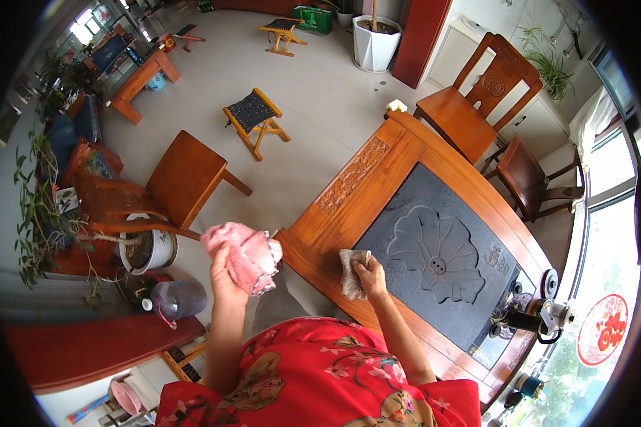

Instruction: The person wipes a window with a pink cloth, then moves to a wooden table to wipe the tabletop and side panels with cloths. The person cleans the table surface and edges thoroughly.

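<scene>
My left hand point(229, 285) grips a bunched pink cloth point(243, 257), held up off the table's near left corner. On the wooden tea table point(327, 249), my right hand point(370, 276) presses a folded greyish cloth point(352, 273) against the frame, its fingers closed over the cloth's edge. Beside that hand lies the dark stone tea tray point(413, 206) set into the tabletop, carved with a large flower. The fingers of my left hand are partly hidden behind the pink cloth.
A kettle stand point(541, 317) stands at the table's right end. Wooden chairs point(463, 107) are at the far side, another chair point(185, 178) to the left. A folding stool point(253, 117), a potted plant point(146, 245) and a large plastic bottle point(178, 299) stand on the floor.
</scene>
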Demonstrator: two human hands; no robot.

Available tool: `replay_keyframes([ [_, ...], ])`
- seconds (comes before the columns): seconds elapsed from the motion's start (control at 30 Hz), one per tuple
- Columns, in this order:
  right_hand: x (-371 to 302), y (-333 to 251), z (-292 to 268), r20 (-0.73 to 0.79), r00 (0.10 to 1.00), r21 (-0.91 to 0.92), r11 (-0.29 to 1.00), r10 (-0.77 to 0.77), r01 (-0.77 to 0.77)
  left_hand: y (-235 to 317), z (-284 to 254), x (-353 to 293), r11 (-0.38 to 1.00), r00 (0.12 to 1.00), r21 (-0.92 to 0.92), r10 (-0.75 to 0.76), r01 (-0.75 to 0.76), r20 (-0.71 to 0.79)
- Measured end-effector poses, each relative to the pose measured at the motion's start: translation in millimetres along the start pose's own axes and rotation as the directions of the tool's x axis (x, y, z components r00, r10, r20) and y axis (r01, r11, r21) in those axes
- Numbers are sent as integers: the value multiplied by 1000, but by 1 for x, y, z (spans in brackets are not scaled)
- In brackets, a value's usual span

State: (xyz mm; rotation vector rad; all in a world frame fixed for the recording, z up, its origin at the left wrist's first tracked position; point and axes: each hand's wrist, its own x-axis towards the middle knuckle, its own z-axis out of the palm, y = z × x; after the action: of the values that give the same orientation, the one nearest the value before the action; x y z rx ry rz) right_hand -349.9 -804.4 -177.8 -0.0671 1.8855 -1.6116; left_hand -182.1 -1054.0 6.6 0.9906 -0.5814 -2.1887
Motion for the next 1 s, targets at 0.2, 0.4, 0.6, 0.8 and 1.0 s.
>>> replay_keyframes([
  [0.2, 60, -47, 59, -213, 938, -284, 936, -274, 209, 17, 18, 81, 979, 970, 16, -206, 205, 127],
  [0.4, 64, -47, 102, -420, 806, -771, 632, -418, -74, 106, -28, 185, 977, 976, 68, -205, 201, 69],
  [0.6, 65, -50, 111, -507, 777, -790, 561, -373, -247, 188, -64, 271, 970, 975, 118, -219, 212, 46],
  [0.8, 68, -61, 126, -603, 674, -747, 598, -426, -290, 221, -41, 297, 978, 981, 79, -196, 194, 15],
  [1.0, 75, -57, 133, -632, 671, -720, 615, -388, -322, 248, -38, 322, 974, 982, 174, -165, 148, 90],
])
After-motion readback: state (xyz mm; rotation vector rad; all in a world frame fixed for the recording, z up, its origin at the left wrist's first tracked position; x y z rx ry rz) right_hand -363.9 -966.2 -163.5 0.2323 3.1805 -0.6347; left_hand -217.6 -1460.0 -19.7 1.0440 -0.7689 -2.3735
